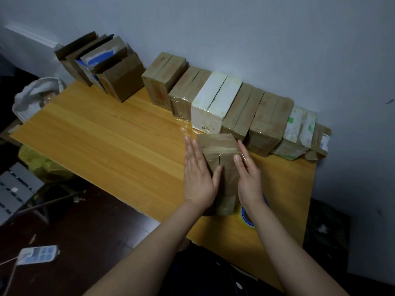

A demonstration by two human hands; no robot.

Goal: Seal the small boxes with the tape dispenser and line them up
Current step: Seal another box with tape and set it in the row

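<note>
A small brown cardboard box (220, 159) stands on the wooden table (111, 142), with clear tape across its closed top flaps. My left hand (197, 178) lies flat against its left side, thumb over the top. My right hand (249, 178) presses its right side, thumb on the tape. A roll of tape with a blue core (245, 216) lies on the table behind my right wrist, mostly hidden. Several closed boxes (213, 101), brown, white and green-printed, stand side by side in a row along the wall.
Several open cardboard boxes (102, 67) stand at the table's far left corner. A white bag (36, 95) and a yellow-green bag (42, 163) sit left of the table. A power strip (36, 254) lies on the dark floor.
</note>
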